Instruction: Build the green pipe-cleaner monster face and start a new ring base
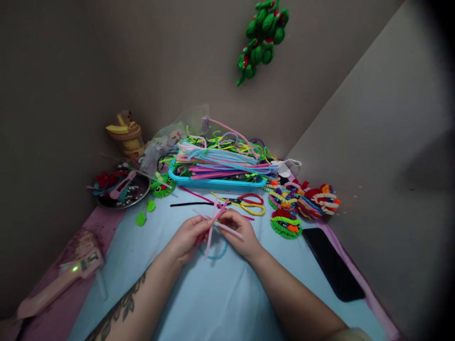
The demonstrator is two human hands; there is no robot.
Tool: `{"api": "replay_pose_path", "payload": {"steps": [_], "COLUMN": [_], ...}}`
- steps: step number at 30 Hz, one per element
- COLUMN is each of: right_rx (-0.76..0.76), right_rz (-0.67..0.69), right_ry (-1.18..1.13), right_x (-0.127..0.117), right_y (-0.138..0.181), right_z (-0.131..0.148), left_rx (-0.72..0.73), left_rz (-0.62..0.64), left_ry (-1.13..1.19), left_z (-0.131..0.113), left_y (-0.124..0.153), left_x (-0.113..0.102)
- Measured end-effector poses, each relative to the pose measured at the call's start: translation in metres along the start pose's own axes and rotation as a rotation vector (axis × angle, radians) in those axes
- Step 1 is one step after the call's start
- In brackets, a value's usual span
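Observation:
Both my hands meet over the middle of the light blue table cover. My left hand and my right hand are closed on a small bundle of pink pipe cleaners that cross between my fingers. A light blue pipe cleaner loop hangs or lies just below them. Red and yellow scissors lie right behind my right hand. A black pipe cleaner lies behind my left hand.
A blue tray piled with coloured pipe cleaners stands at the back. Finished woven pieces sit at the right, a black phone nearer me. A metal dish, a pink glue gun and a green hanging ornament are also here.

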State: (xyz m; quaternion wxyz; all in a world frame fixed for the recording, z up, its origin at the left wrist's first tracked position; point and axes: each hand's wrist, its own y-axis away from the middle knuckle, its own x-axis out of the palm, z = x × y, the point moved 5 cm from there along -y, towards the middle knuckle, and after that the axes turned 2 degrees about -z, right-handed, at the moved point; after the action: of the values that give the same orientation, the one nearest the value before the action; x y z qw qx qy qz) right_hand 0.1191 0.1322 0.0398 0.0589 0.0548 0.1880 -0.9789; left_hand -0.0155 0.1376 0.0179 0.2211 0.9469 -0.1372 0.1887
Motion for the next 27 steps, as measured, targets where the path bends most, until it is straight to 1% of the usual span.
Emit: {"api": "replay_pose_path", "payload": {"steps": [3,6,12,15,18,22,27], "right_rx": [-0.084,-0.131,-0.139,-0.123,-0.114,-0.14,-0.163], "right_rz": [-0.018,-0.042,-0.05,-0.043,-0.068,-0.126,-0.14], "right_ry": [0.092,0.119,0.094,0.061,0.056,0.073,0.139], "right_x": [-0.002,-0.003,-0.003,-0.002,-0.003,-0.005,-0.008], "right_y": [0.0,0.0,0.0,0.0,0.0,0.0,0.001], "right_z": [0.009,0.014,0.016,0.015,0.014,0.016,0.02], "left_rx": [-0.033,-0.052,-0.073,-0.05,-0.026,-0.017,-0.005], "left_rz": [0.032,0.058,0.065,0.055,0.047,0.06,0.056], "left_ry": [0.045,0.076,0.097,0.092,0.091,0.078,0.033], "left_z": [0.003,0.007,0.008,0.006,0.004,0.002,0.001], "left_y": [0.0,-0.001,0.0,0.001,0.002,0.001,0.001], "left_x": [-0.001,-0.001,0.003,0.004,0.004,0.003,0.003]}}
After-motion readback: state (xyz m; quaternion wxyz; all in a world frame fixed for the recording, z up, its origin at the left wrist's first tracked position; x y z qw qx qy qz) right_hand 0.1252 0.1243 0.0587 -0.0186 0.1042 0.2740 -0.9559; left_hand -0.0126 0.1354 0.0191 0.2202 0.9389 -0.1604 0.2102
